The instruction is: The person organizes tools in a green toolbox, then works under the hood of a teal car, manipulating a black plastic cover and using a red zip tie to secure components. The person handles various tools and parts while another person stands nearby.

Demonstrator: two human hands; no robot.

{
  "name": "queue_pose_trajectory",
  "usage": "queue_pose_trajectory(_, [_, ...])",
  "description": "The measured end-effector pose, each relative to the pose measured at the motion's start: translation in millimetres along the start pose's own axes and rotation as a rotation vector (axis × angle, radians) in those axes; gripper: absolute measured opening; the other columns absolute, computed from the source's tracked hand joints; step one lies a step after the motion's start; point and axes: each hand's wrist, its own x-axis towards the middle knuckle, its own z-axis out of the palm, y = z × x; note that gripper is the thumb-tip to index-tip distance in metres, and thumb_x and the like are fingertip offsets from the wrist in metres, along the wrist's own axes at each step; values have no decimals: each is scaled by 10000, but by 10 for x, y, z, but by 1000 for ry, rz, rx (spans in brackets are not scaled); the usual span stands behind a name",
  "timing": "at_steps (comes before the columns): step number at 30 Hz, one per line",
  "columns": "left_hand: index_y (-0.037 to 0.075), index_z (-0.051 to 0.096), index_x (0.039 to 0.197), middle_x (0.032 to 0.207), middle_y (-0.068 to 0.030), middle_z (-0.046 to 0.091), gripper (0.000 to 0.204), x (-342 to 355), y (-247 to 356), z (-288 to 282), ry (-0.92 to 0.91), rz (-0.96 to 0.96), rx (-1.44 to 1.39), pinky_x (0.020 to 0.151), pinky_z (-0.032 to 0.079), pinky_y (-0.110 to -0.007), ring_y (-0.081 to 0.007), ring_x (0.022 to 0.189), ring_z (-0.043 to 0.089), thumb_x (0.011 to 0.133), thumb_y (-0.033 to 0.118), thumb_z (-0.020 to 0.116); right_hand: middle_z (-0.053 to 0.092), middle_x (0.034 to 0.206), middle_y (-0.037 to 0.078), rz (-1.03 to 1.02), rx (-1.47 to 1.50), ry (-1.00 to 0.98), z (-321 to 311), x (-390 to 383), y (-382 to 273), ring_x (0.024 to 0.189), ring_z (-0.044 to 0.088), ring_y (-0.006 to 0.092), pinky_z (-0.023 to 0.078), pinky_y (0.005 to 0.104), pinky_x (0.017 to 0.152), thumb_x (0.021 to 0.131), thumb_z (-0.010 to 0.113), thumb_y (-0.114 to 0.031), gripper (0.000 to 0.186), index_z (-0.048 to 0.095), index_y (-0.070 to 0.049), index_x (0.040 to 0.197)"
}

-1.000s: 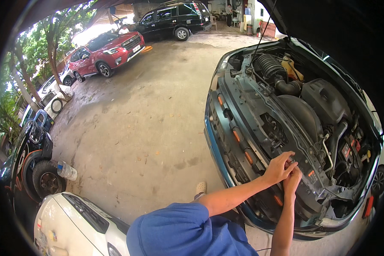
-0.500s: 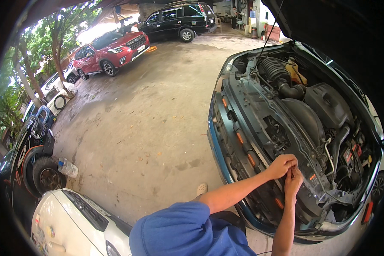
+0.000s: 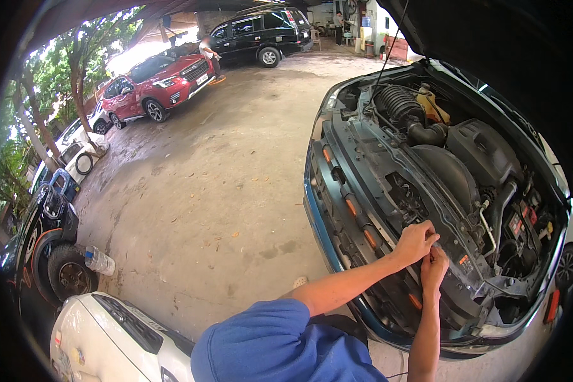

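Both my arms reach over the front of a dark blue car with its hood up. My left hand [image 3: 415, 244] is closed in a pinch above the front upper panel [image 3: 420, 213]. Just below and touching or nearly touching it, my right hand [image 3: 434, 268] is pinched too, fingertips meeting the left ones. Whatever sits between the fingers is too small to make out. Beyond the hands lies the engine bay, with a black engine cover [image 3: 484, 149], a ribbed air intake hose [image 3: 396, 105] and a yellowish reservoir [image 3: 431, 105].
The raised hood [image 3: 490, 44] hangs overhead at the right, near its thin prop rod [image 3: 388, 51]. A white car [image 3: 102, 331] stands close behind at the lower left. A plastic bottle [image 3: 100, 261] is beside a tire [image 3: 72, 270]. A red car [image 3: 159, 86] and people are farther off.
The view has shifted slightly, so the car sits a little farther left. My left hand has changed its finger pose a little. A distant person has come into fuller view beside the red car.
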Motion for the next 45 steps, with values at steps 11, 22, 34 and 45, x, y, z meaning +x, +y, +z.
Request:
queue_pose_trajectory(11, [45, 640, 1103, 1099, -158, 669, 321, 402, -116, -311, -718, 766, 437, 750, 577, -483, -392, 947, 701, 788, -1, 679, 726, 983, 218, 57, 47, -32, -53, 20, -133, 921, 693, 426, 530, 469, 802, 932, 651, -14, 142, 742, 39, 1027])
queue_pose_trajectory(22, [1, 709, 1058, 1040, -128, 645, 232, -154, -98, 35, 17, 451, 72, 715, 578, -380, -312, 862, 701, 896, 132, 810, 748, 971, 223, 10, 76, 7, 9, -4, -21, 898, 731, 410, 560, 465, 786, 945, 677, -58, 155, 769, 28, 1036])
queue_pose_trajectory(34, [-6, 693, 1072, 955, -121, 676, 189, -271, -130, 237, 195, 336, 40, 656, 579, -387, -314, 777, 707, 925, 78, 779, 749, 946, 220, 5, 74, 32, 18, 6, -57, 885, 727, 416, 561, 451, 778, 938, 667, -61, 137, 763, 28, 978])
queue_pose_trajectory(45, [-23, 683, 1142, 1014, -152, 688, 208, -279, -52, 168, 89, 267, -59, 698, 600, -394, -356, 838, 723, 953, 53, 725, 685, 810, 198, -80, 118, 137, 50, 13, -110, 734, 684, 331, 507, 419, 670, 969, 664, -83, 144, 706, 48, 925])
